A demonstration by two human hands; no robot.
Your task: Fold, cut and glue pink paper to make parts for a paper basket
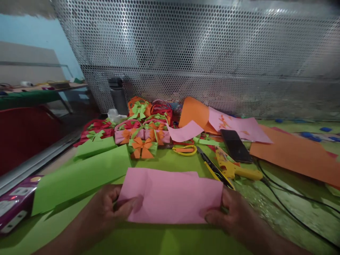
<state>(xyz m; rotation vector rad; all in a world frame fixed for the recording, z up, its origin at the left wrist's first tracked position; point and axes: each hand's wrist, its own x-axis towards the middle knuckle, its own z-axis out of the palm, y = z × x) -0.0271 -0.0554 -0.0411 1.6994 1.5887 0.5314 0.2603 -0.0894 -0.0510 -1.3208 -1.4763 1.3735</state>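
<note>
A folded sheet of pink paper [170, 198] is held up in front of me, its long side running left to right. My left hand [113, 205] grips its left end, thumb on the near face. At the right end, my right hand [225, 209] pinches the paper the same way. Beyond it lie a yellow-handled cutter [212, 166], yellow-handled scissors [186, 150] and a yellow glue gun [236, 170]. Green folded paper [87, 177] rests to the left of my left hand.
Several small paper bags with bows [142, 147] stand at the back, near a dark bottle [118, 95]. A phone [236, 145], orange sheets [294, 152] and black cables [289, 209] lie right. A purple box [18, 200] is at left. Behind rises a perforated metal panel [186, 46].
</note>
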